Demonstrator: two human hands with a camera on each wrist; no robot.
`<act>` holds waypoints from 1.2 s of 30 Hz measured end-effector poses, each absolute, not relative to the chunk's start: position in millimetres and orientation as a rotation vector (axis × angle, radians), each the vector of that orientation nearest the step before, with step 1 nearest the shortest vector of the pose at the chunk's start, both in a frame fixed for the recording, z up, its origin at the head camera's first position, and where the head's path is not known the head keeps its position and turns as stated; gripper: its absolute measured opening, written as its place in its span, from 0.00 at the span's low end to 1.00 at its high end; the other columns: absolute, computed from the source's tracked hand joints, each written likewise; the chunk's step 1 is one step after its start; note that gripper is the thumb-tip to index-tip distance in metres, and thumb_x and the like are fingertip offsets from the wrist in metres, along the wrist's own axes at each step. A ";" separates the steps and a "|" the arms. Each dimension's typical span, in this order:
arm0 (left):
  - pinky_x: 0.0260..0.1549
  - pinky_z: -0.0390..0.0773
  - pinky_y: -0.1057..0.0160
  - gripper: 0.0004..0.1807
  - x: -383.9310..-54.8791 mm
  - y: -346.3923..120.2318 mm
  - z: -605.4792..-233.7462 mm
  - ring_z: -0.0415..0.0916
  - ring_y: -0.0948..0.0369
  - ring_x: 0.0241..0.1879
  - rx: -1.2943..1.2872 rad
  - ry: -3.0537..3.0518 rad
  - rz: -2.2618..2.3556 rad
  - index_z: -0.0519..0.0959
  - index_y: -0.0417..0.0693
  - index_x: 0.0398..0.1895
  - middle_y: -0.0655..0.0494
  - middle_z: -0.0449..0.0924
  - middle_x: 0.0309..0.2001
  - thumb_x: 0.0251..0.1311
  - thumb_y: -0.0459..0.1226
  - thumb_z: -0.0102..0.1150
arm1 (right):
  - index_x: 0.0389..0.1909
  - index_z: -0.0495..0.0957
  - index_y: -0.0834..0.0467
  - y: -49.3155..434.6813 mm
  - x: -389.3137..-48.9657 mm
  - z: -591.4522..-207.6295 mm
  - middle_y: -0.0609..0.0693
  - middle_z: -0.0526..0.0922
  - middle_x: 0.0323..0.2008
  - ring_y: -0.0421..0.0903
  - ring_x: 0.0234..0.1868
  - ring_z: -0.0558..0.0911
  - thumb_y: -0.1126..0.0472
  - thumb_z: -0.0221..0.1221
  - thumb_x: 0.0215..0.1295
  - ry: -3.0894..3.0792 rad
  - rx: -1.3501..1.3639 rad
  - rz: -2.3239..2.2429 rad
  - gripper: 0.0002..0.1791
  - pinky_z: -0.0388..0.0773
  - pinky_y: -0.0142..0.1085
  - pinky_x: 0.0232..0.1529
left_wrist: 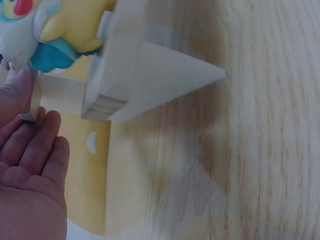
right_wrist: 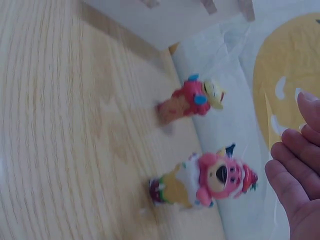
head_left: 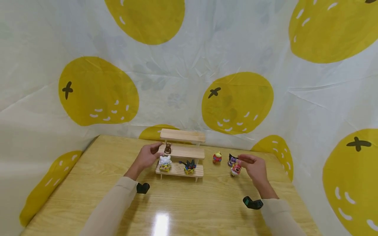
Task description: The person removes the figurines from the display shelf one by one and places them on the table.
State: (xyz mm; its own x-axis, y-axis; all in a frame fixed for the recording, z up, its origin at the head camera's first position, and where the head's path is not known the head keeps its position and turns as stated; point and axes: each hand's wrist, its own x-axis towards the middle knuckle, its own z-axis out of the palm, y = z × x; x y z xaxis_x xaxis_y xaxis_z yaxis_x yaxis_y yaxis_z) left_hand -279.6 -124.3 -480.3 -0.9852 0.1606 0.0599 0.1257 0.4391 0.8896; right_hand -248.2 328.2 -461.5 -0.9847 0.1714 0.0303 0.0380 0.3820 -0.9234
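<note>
My left hand [head_left: 148, 155] is at the left end of the middle tier of a wooden display stand [head_left: 186, 151], its thumb overlapping the board's end in the left wrist view. Beside its fingertips sits a small brown figurine [head_left: 167, 148]. On the lowest tier stand a white-topped yellow figurine [head_left: 165, 163] and a black-eared yellow figurine [head_left: 190, 166]. My right hand [head_left: 254, 167] has its fingers loosely extended close to a pink bear figurine [right_wrist: 220, 176]; a gap shows between them in the right wrist view. A purple-and-black figurine [head_left: 232, 159] stands just behind the bear.
A red figurine with a yellow top [head_left: 217, 158] stands on the wooden table [head_left: 189, 203] between the stand and the bear. The top tier [head_left: 182, 134] carries nothing. A fruit-printed cloth [head_left: 177, 95] hangs behind the table and along its sides.
</note>
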 end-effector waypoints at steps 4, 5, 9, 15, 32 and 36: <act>0.71 0.74 0.44 0.32 -278.7 -124.3 -479.3 0.65 0.42 0.77 0.274 2.648 1.619 0.65 0.39 0.78 0.41 0.65 0.78 0.74 0.36 0.61 | 0.61 0.81 0.69 315.6 -247.3 -456.6 0.56 0.91 0.52 0.26 0.40 0.87 0.62 0.68 0.70 -2.497 -0.139 1.740 0.23 0.85 0.24 0.45; 0.71 0.74 0.43 0.33 -278.6 -124.1 -479.1 0.65 0.42 0.76 0.276 2.649 1.616 0.66 0.39 0.78 0.41 0.65 0.78 0.74 0.36 0.61 | 0.61 0.81 0.70 312.6 -247.1 -455.5 0.55 0.91 0.51 0.28 0.40 0.87 0.63 0.68 0.69 -2.497 -0.128 1.755 0.22 0.86 0.27 0.44; 0.71 0.74 0.44 0.34 -279.0 -123.3 -478.7 0.65 0.42 0.76 0.289 2.653 1.593 0.65 0.39 0.78 0.42 0.65 0.78 0.73 0.37 0.62 | 0.61 0.81 0.70 301.7 -245.8 -448.8 0.46 0.92 0.47 0.31 0.40 0.88 0.63 0.67 0.70 -2.523 -0.050 1.798 0.23 0.88 0.32 0.43; 0.72 0.72 0.44 0.34 -281.3 -121.6 -479.4 0.65 0.42 0.76 0.324 2.670 1.581 0.65 0.39 0.78 0.42 0.64 0.78 0.73 0.37 0.62 | 0.62 0.80 0.69 283.6 -245.4 -440.4 0.43 0.92 0.46 0.31 0.36 0.86 0.63 0.66 0.71 -2.512 0.041 1.892 0.23 0.78 0.26 0.28; 0.72 0.72 0.43 0.34 -277.9 -124.6 -475.4 0.67 0.41 0.75 0.378 2.705 1.579 0.66 0.37 0.78 0.38 0.66 0.77 0.72 0.36 0.64 | 0.60 0.81 0.72 233.0 -256.6 -436.0 0.69 0.85 0.57 0.31 0.43 0.88 0.67 0.68 0.68 -2.481 0.226 1.964 0.22 0.86 0.27 0.45; 0.72 0.72 0.44 0.34 -278.8 -123.5 -475.8 0.67 0.41 0.75 0.393 2.708 1.572 0.65 0.37 0.78 0.38 0.66 0.77 0.72 0.36 0.64 | 0.60 0.81 0.71 223.7 -258.3 -432.9 0.67 0.86 0.57 0.32 0.42 0.88 0.66 0.68 0.68 -2.499 0.249 1.995 0.22 0.83 0.29 0.37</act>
